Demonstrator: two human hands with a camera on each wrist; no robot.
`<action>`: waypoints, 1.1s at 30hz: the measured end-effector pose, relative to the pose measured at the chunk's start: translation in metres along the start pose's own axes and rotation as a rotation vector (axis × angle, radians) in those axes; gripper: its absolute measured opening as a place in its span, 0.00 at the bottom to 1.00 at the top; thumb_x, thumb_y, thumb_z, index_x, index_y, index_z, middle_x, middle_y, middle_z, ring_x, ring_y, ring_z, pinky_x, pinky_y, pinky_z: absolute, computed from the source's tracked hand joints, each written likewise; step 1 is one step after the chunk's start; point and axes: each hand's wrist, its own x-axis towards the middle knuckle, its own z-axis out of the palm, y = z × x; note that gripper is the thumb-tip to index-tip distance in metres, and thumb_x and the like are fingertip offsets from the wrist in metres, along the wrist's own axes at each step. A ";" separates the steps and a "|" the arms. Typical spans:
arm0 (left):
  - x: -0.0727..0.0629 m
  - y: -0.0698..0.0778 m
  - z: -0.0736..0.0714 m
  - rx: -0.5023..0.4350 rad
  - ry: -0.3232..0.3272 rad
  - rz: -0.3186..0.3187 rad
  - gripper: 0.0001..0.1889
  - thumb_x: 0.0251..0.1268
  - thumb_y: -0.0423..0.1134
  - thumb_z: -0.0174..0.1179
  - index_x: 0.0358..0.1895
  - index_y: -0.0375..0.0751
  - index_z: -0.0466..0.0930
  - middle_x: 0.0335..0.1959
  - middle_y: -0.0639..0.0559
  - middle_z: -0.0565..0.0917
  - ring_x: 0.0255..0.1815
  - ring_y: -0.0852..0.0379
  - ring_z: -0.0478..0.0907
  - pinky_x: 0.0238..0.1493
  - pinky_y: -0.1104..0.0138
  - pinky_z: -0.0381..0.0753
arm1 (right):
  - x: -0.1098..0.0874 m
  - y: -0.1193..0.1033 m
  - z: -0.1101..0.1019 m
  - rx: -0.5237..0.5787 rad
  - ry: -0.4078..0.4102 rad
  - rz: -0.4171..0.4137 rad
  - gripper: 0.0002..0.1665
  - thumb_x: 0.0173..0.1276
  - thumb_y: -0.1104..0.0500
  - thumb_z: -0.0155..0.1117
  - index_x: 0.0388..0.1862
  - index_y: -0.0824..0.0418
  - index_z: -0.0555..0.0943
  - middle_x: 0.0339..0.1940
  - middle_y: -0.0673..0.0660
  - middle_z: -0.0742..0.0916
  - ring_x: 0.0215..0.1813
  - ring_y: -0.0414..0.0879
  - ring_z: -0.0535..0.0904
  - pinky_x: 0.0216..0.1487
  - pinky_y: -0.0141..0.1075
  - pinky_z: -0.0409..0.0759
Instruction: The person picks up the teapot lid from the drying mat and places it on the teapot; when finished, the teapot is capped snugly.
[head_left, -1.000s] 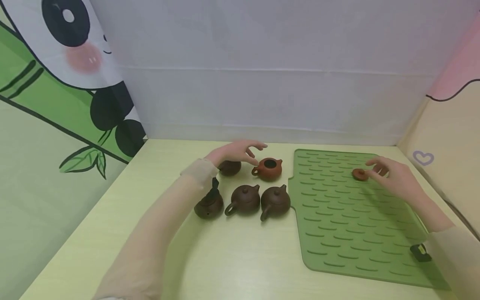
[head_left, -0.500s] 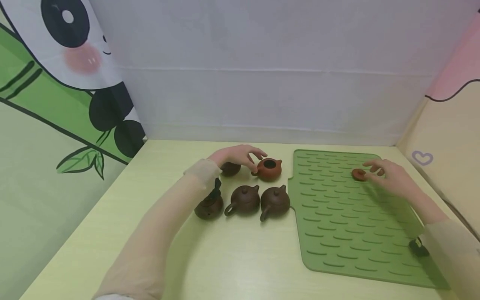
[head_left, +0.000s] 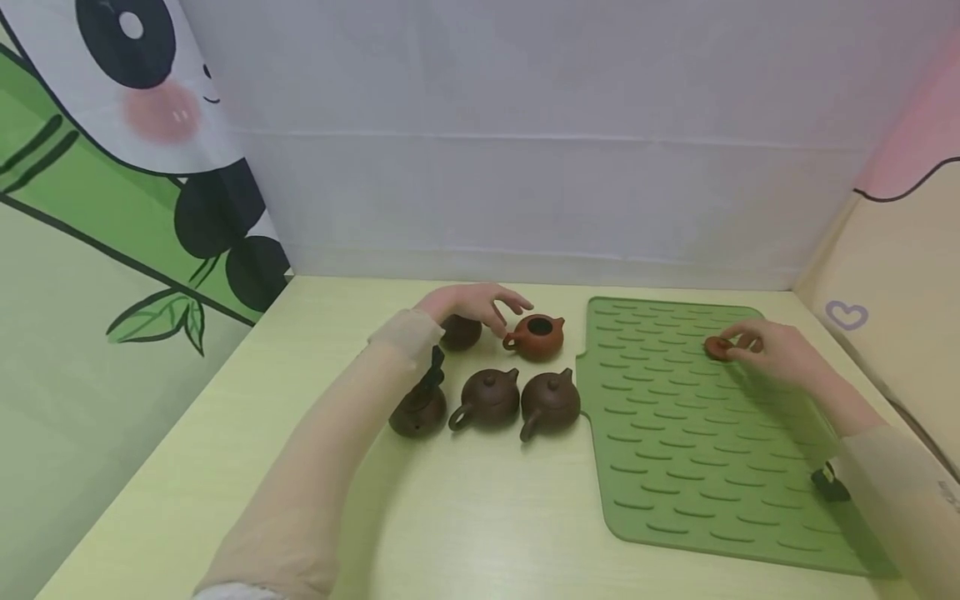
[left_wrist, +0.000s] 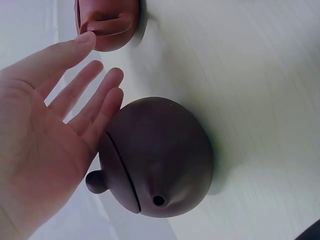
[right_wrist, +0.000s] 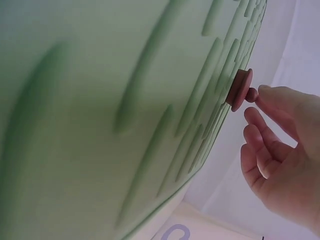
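Observation:
In the head view, a reddish-brown teapot (head_left: 538, 339) stands lidless, its dark mouth uncovered. My left hand (head_left: 480, 305) hovers at its handle side with loosely spread fingers; whether the thumb touches the handle (left_wrist: 112, 25) is unclear. Below that hand, in the left wrist view, is a dark brown lidded teapot (left_wrist: 160, 155), its spout toward the camera. Over on the green mat (head_left: 675, 467), my right hand (head_left: 780, 354) pinches the knob of a small reddish-brown teapot lid (head_left: 716, 348). The right wrist view shows the lid (right_wrist: 240, 90) knob-up, with its underside at the mat.
Two dark teapots, one nearer the mat (head_left: 551, 404) and one beside it (head_left: 490, 398), stand in front of the reddish one. A third dark teapot (head_left: 417, 412) is partly hidden by the left forearm. A pale fabric wall (head_left: 525, 192) closes off the back.
My right hand has shifted slightly left and down around the lid, which stays in nearly the same place. The left hand dipped toward the handle, then rose a little. The teapots have not moved.

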 end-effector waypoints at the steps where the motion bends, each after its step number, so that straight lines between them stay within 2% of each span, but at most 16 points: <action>1: 0.000 0.000 0.000 0.002 0.000 0.002 0.37 0.60 0.30 0.60 0.75 0.42 0.61 0.74 0.41 0.68 0.70 0.41 0.71 0.70 0.54 0.71 | 0.001 0.000 0.000 0.000 -0.003 0.009 0.17 0.69 0.58 0.64 0.54 0.64 0.82 0.39 0.63 0.88 0.39 0.52 0.83 0.36 0.43 0.81; 7: 0.001 -0.001 -0.001 0.040 -0.014 0.014 0.36 0.59 0.29 0.61 0.74 0.44 0.64 0.72 0.42 0.70 0.75 0.43 0.64 0.72 0.54 0.68 | 0.008 0.001 -0.001 -0.012 -0.033 0.056 0.15 0.70 0.59 0.61 0.52 0.65 0.82 0.36 0.64 0.87 0.38 0.56 0.83 0.37 0.50 0.80; 16: 0.002 0.000 0.001 0.031 -0.030 0.010 0.35 0.60 0.30 0.62 0.73 0.45 0.65 0.72 0.40 0.70 0.76 0.44 0.63 0.70 0.54 0.69 | 0.015 0.001 0.000 -0.023 -0.044 0.083 0.12 0.69 0.58 0.61 0.45 0.65 0.82 0.37 0.65 0.87 0.40 0.59 0.83 0.42 0.56 0.78; 21: 0.001 0.000 0.001 0.022 -0.030 0.001 0.35 0.61 0.30 0.62 0.73 0.46 0.65 0.72 0.40 0.70 0.75 0.44 0.64 0.71 0.54 0.69 | 0.017 -0.001 -0.003 -0.030 -0.052 0.086 0.12 0.69 0.58 0.62 0.44 0.66 0.81 0.37 0.65 0.87 0.40 0.58 0.82 0.41 0.54 0.78; 26: 0.001 0.000 0.001 0.004 -0.034 -0.001 0.35 0.61 0.30 0.62 0.73 0.46 0.65 0.72 0.40 0.70 0.75 0.44 0.64 0.71 0.54 0.69 | 0.019 -0.009 -0.003 -0.049 -0.019 0.065 0.13 0.69 0.56 0.63 0.43 0.66 0.81 0.36 0.64 0.86 0.37 0.55 0.81 0.38 0.49 0.78; 33: 0.000 -0.002 0.000 0.000 -0.046 -0.014 0.35 0.61 0.31 0.62 0.74 0.48 0.64 0.72 0.40 0.70 0.75 0.43 0.64 0.71 0.54 0.69 | 0.029 -0.034 -0.002 -0.035 0.020 0.022 0.13 0.69 0.55 0.63 0.42 0.64 0.81 0.35 0.62 0.86 0.36 0.52 0.81 0.35 0.42 0.76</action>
